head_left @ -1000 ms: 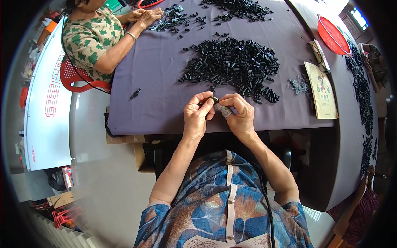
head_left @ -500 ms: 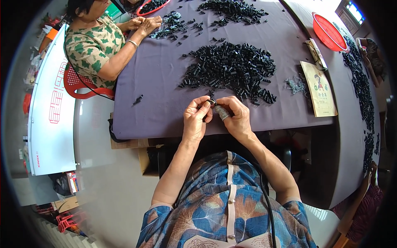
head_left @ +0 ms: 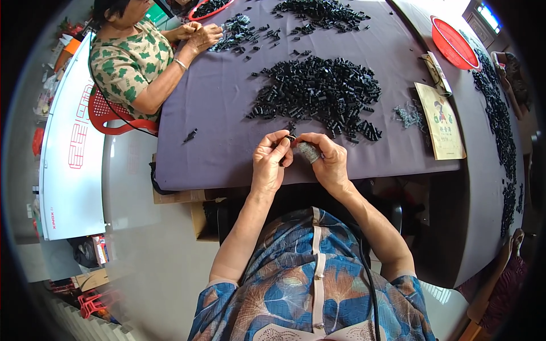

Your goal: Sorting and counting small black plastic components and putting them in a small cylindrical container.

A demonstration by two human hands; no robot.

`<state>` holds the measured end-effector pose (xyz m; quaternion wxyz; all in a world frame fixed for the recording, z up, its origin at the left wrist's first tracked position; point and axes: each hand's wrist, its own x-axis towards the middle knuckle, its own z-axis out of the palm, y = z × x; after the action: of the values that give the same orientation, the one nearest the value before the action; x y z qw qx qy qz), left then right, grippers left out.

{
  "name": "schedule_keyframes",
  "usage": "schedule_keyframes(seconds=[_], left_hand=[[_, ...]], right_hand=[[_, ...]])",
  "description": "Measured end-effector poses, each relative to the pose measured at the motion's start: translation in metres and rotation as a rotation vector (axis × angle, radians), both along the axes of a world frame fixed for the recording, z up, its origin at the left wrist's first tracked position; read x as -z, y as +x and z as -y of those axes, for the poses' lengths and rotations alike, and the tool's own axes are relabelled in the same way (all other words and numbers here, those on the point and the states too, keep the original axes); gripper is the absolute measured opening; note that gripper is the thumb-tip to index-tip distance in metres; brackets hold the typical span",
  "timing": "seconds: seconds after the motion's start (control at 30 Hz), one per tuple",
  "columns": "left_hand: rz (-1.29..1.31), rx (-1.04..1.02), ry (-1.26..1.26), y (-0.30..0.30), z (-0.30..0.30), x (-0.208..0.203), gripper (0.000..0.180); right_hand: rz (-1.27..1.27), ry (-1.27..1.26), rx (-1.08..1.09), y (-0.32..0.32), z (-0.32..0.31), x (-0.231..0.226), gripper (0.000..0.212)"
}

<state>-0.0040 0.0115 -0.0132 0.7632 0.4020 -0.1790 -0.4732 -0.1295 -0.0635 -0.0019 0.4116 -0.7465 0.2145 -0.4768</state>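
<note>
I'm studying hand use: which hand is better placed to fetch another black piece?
Probably the right hand: the black pile lies just beyond it, while the left hand pinches a small dark piece. The right's grip is unclear.

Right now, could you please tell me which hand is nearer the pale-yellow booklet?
Right: the right hand is left of the pale-yellow booklet; the left hand is farther left.

A small dark piece (head_left: 291,137), partly hidden and too small to make out fully, is pinched between the thumb and fingers of the left hand (head_left: 269,166), close to the right hand (head_left: 331,163). Beyond it, many short black pieces (head_left: 321,91) lie loose in a jumbled heap.
</note>
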Motion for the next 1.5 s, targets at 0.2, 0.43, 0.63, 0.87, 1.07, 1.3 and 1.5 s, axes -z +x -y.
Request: schedule_keyframes(seconds=[0.2,0.43,0.63,0.87,1.07,1.3,1.5], left_hand=[[-0.022,-0.002,0.018,0.000,-0.003,-0.001,0.015],[0.034,-0.020,0.060,-0.005,-0.002,-0.006,0.015],[0.084,-0.003,0.051,-0.006,-0.002,-0.006,0.014],[0.106,-0.016,0.048,-0.009,-0.001,-0.007,0.013],[0.191,-0.063,0.069,-0.012,-0.002,-0.004,0.013],[0.298,-0.084,0.072,-0.013,-0.007,0.000,0.013],[0.415,-0.116,0.089,-0.015,-0.006,-0.001,0.013]], right_hand=[[-0.043,-0.018,0.012,-0.005,-0.002,-0.007,0.024],[-0.032,0.015,-0.014,-0.005,-0.001,-0.004,0.026],[-0.052,-0.025,-0.002,-0.003,0.000,-0.002,0.025],[-0.063,0.113,-0.007,-0.004,-0.003,-0.003,0.026],[-0.048,-0.038,-0.002,-0.004,-0.001,0.001,0.025],[-0.095,-0.021,0.000,-0.005,-0.003,0.000,0.024],[-0.093,0.004,0.009,-0.005,-0.002,0.001,0.022]])
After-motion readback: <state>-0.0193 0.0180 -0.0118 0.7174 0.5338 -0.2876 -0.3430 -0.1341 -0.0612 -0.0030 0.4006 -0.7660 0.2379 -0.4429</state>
